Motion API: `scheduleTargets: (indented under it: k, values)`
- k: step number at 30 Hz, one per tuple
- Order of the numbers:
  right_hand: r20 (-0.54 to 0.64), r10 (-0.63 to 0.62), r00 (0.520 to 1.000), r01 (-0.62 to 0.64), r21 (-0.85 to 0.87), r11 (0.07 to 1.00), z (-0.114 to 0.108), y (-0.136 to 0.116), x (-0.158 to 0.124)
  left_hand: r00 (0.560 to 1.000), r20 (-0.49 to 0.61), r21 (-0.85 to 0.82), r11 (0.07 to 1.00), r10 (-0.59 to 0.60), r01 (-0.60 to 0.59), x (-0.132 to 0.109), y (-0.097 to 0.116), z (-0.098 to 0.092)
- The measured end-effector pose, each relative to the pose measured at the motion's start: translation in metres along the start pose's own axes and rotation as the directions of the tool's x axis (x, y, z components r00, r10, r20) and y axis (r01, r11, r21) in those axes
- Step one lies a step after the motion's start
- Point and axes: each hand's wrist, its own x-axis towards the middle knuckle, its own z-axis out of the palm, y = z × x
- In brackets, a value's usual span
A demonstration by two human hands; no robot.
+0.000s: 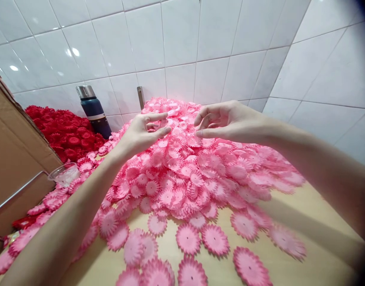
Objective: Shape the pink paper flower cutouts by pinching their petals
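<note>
My left hand hovers over the upper part of a large heap of pink scalloped flower discs. Its thumb and fingers are apart, and I see nothing held between them. Facing it from the other side, my right hand is also raised above the heap. Its fingers curve loosely with a gap to the thumb, and no object shows in it. The discs are thin with fringed edges, and many have a small dark hole in the middle. Several lie singly on the pale tabletop, such as one pink disc near the front.
A pile of red discs sits at the back left beside a dark blue bottle. Nearer stand a clear plastic cup and a cardboard box. White tiled walls close off the back and right; a metal strip leans there.
</note>
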Motion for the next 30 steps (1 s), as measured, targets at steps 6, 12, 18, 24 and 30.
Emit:
scheduleTargets:
  k: [6, 12, 18, 24, 30]
  values:
    - [0.003, -0.010, 1.000, 0.010, 0.005, 1.000, -0.001, 0.002, 0.001, 0.995, -0.098, -0.007, 1.000, 0.012, -0.013, 0.002, -0.003, 0.002]
    - [0.002, 0.003, 1.000, -0.003, 0.006, 1.000, 0.000, 0.000, 0.001, 0.973, -0.227, -0.051, 0.998, 0.033, -0.045, 0.005, -0.007, 0.002]
    - [0.009, 0.011, 1.000, -0.011, 0.014, 1.000, 0.000, -0.001, 0.000, 0.980, -0.195, -0.064, 0.997, 0.033, -0.046, 0.003, -0.008, -0.001]
    - [0.016, 0.011, 1.000, -0.011, 0.004, 1.000, -0.001, 0.002, 0.000, 0.988, -0.140, 0.019, 0.998, 0.060, -0.058, 0.004, -0.013, -0.002]
    - [0.017, 0.012, 1.000, -0.012, 0.006, 1.000, -0.001, 0.003, 0.001, 0.986, -0.156, 0.034, 0.998, 0.060, -0.056, 0.003, -0.014, -0.002]
